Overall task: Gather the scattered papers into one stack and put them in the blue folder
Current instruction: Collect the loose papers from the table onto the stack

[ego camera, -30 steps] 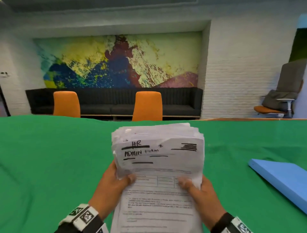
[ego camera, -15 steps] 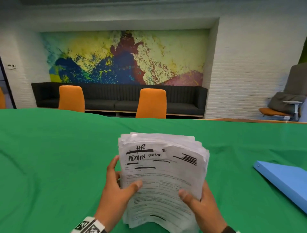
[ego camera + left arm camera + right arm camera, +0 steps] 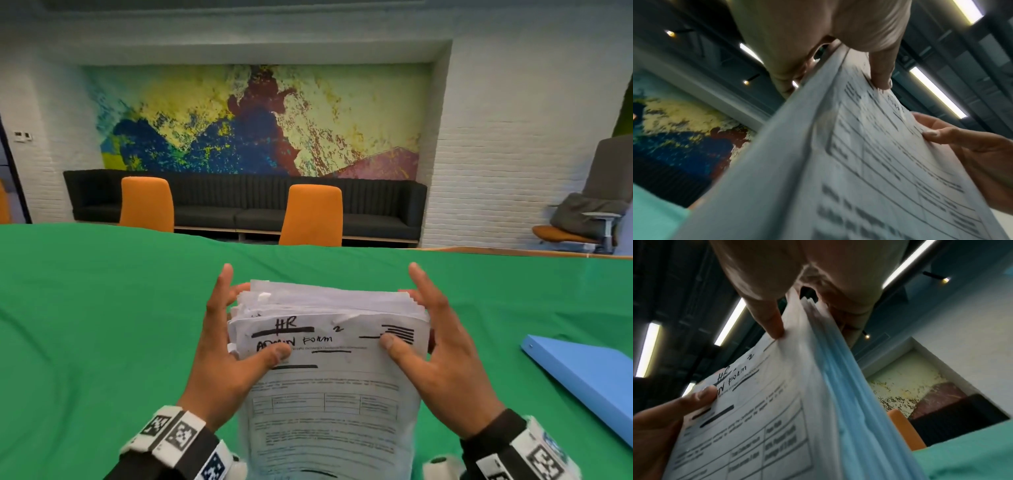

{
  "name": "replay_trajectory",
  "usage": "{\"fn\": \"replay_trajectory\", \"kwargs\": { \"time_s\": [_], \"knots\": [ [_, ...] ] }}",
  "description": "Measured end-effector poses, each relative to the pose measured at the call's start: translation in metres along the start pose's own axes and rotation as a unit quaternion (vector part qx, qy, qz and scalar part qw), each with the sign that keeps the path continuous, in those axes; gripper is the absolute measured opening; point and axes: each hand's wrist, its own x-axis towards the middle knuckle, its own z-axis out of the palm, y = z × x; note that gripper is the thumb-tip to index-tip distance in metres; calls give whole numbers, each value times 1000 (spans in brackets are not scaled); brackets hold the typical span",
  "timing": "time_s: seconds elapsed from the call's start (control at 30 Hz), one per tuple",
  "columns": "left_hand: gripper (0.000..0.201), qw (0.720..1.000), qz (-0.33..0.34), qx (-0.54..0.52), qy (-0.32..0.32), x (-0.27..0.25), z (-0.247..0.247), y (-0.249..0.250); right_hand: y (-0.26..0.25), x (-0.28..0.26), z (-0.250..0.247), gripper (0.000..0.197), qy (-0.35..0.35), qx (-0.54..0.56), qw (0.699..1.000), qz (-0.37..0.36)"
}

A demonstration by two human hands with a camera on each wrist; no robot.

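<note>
A thick stack of white papers (image 3: pixel 329 383) stands almost upright in front of me, its top sheet a printed form with "HR ADMIN FORM" in black marker. My left hand (image 3: pixel 233 349) grips the stack's left edge, thumb on the front sheet and fingers behind. My right hand (image 3: pixel 428 346) grips the right edge the same way. The left wrist view shows the stack (image 3: pixel 859 154) from below with my left thumb (image 3: pixel 882 71) on it. The right wrist view shows the stack (image 3: pixel 777 410) with my right thumb (image 3: pixel 772 324) pressed on the front. The closed blue folder (image 3: pixel 589 380) lies flat to the right.
A green cloth (image 3: pixel 85 325) covers the table. Two orange chairs (image 3: pixel 310 214) stand behind its far edge, before a black bench (image 3: pixel 239 202) and a painted mural. A grey lounge chair (image 3: pixel 596 205) stands at the far right.
Both hands slid up from the stack's lower half to its top corners. The stack has come lower and closer to me, with its top edges more even.
</note>
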Motion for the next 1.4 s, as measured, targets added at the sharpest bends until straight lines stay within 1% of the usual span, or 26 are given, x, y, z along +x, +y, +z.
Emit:
{"fn": "replay_trajectory", "kwargs": {
  "time_s": [0.07, 0.1, 0.17, 0.27, 0.3, 0.4, 0.43, 0.53, 0.6, 0.67, 0.7, 0.77, 0.8, 0.87, 0.93, 1.0, 1.03, 1.07, 1.1, 1.2, 1.23, 1.27, 1.3, 1.33, 1.37, 1.4],
  "knots": [
    [92, 998, 36, 34, -34, 5, -5, 0, -3, 4, -2, 61, -8, -73, 996, -47],
    [77, 997, 50, 44, -48, 7, -7, 1, -4, 5, -2, 52, -7, -85, 995, -51],
    [58, 994, 78, 62, -46, 11, -8, 4, -5, 6, -2, 44, -1, -90, 995, -48],
    [46, 991, 105, 79, -28, 14, -7, 4, -5, 5, -1, 42, -2, -88, 995, -46],
    [48, 992, 101, 74, -29, 14, -7, 3, -6, 4, -2, 44, -10, -85, 995, -45],
    [66, 995, 63, 35, -73, 16, -9, 2, -5, 4, -3, 49, -25, -93, 993, -62],
    [65, 994, 64, 34, -85, 18, -9, 2, -4, 5, -3, 47, -23, -101, 992, -68],
    [46, 991, 94, 47, -80, 22, -8, 6, -1, 6, -6, 43, -18, -114, 990, -75],
    [45, 993, 87, 41, -70, 24, -6, 6, -1, 6, -5, 46, -27, -112, 990, -80],
    [57, 993, 73, 36, -81, 24, -6, 4, -1, 6, -4, 48, -40, -108, 990, -85],
    [64, 992, 72, 42, -91, 25, -7, 4, -1, 7, -4, 45, -39, -105, 990, -87],
    [70, 989, 82, 64, -103, 27, -8, 5, 1, 8, -5, 40, -25, -96, 991, -91],
    [70, 988, 85, 73, -102, 28, -8, 6, 1, 8, -5, 40, -20, -93, 991, -92],
    [70, 990, 75, 74, -97, 30, -8, 8, 1, 9, -4, 47, -29, -92, 991, -93],
    [63, 992, 55, 68, -91, 32, -8, 9, 1, 9, -4, 53, -42, -102, 989, -96],
    [53, 994, 43, 52, -81, 31, -8, 10, 2, 11, -4, 47, -41, -111, 989, -94],
    [52, 995, 39, 44, -77, 30, -7, 10, 3, 12, -4, 44, -38, -111, 989, -88],
    [55, 996, 30, 31, -78, 28, -6, 9, 4, 13, -4, 42, -35, -110, 990, -81],
    [63, 997, 14, 9, -82, 26, -6, 8, 4, 14, -4, 42, -32, -108, 991, -74],
    [103, 991, -72, -83, -78, 13, -4, -1, 4, 15, -3, 42, -23, -90, 994, -57],
    [113, 986, -103, -109, -76, 7, -3, -5, 4, 15, -2, 44, -22, -83, 995, -54],
    [117, 981, -128, -124, -78, 2, -2, -10, 3, 15, -1, 46, -18, -81, 995, -57],
    [116, 978, -147, -124, -81, -3, 0, -17, 3, 15, 0, 51, -13, -79, 995, -58],
    [110, 977, -160, -116, -82, -7, 2, -23, 3, 14, 0, 57, -10, -65, 997, -49],
    [100, 976, -172, -110, -81, -10, 4, -27, 2, 13, 1, 68, -9, -22, 999, -21],
    [90, 975, -182, -107, -76, -12, 6, -30, 4, 11, 2, 82, -7, 48, 999, 22]
  ]
}}
